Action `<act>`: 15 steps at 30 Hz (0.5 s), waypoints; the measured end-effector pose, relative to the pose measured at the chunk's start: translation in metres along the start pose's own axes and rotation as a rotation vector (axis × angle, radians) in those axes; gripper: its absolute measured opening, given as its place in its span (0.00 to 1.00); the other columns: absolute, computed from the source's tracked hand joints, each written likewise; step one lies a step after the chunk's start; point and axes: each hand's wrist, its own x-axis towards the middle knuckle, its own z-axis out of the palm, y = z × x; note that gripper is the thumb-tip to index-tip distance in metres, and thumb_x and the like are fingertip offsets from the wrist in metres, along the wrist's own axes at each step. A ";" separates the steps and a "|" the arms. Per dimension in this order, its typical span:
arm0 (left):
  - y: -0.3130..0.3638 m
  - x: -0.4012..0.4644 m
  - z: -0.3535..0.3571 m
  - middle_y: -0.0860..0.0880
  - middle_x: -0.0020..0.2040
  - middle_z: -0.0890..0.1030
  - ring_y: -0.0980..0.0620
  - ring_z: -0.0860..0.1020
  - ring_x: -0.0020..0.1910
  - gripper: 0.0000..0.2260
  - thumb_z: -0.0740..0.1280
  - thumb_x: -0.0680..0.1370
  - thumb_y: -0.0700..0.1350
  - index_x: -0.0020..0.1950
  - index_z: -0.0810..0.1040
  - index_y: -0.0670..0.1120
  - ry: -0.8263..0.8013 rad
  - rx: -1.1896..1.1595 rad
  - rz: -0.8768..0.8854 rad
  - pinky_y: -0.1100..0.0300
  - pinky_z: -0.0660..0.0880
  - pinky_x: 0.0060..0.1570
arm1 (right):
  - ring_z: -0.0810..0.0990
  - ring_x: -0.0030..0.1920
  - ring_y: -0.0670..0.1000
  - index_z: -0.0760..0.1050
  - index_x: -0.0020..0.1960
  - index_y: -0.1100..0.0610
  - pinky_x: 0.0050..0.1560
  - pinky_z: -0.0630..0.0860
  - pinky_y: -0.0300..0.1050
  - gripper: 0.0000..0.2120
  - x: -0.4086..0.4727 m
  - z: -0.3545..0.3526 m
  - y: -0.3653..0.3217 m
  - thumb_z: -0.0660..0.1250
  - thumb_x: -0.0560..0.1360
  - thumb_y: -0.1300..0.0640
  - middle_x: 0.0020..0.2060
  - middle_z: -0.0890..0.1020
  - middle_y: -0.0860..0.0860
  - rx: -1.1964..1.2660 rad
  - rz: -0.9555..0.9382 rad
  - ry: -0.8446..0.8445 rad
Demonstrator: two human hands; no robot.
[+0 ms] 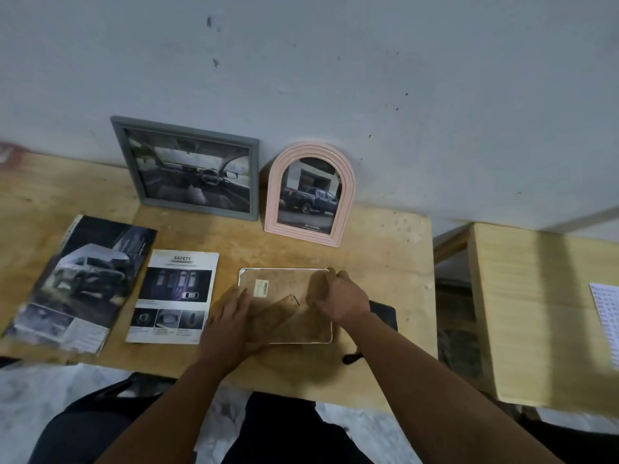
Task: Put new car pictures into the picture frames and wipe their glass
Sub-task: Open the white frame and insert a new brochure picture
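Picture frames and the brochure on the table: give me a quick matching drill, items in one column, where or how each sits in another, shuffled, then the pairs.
Items:
1. grey frame
2. pink arched frame
3. white frame
4. Safety brochure

States:
A. lying face down under both hands
B. standing against the wall, shows a dark pickup
C. flat on the table, left of the hands
D. leaning on the wall, shows a car interior

Pairs: 1-D, 2-B, 3-A, 4-C
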 end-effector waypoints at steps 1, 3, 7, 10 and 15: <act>0.000 0.001 -0.003 0.46 0.85 0.51 0.42 0.57 0.82 0.55 0.72 0.68 0.71 0.84 0.50 0.49 -0.014 -0.016 -0.025 0.40 0.68 0.72 | 0.80 0.60 0.59 0.66 0.74 0.52 0.58 0.79 0.57 0.34 0.003 0.001 -0.001 0.69 0.75 0.36 0.65 0.72 0.54 -0.023 0.009 0.008; 0.001 0.002 -0.005 0.46 0.85 0.48 0.42 0.56 0.82 0.58 0.75 0.68 0.69 0.84 0.46 0.47 -0.019 -0.045 -0.057 0.40 0.69 0.72 | 0.77 0.61 0.58 0.66 0.73 0.51 0.62 0.76 0.58 0.37 0.006 0.003 -0.005 0.72 0.72 0.35 0.65 0.72 0.53 -0.055 0.040 0.022; 0.000 0.004 -0.004 0.48 0.85 0.42 0.44 0.52 0.83 0.62 0.75 0.67 0.69 0.83 0.39 0.46 -0.017 -0.077 -0.114 0.39 0.64 0.75 | 0.71 0.69 0.61 0.58 0.77 0.53 0.66 0.70 0.63 0.49 0.013 0.005 -0.012 0.77 0.67 0.35 0.68 0.68 0.56 -0.051 0.116 0.026; 0.000 0.007 -0.006 0.49 0.84 0.39 0.46 0.47 0.84 0.61 0.74 0.67 0.70 0.83 0.39 0.45 -0.036 -0.038 -0.120 0.38 0.60 0.76 | 0.70 0.69 0.61 0.59 0.76 0.54 0.67 0.68 0.63 0.49 0.022 0.007 -0.011 0.79 0.66 0.36 0.69 0.68 0.56 -0.040 0.160 0.029; 0.001 0.011 -0.011 0.49 0.84 0.40 0.45 0.46 0.84 0.60 0.74 0.67 0.70 0.84 0.42 0.45 -0.059 0.003 -0.128 0.38 0.58 0.77 | 0.70 0.69 0.61 0.58 0.75 0.55 0.68 0.67 0.63 0.51 0.035 0.004 -0.011 0.81 0.64 0.38 0.68 0.68 0.56 0.033 0.215 -0.014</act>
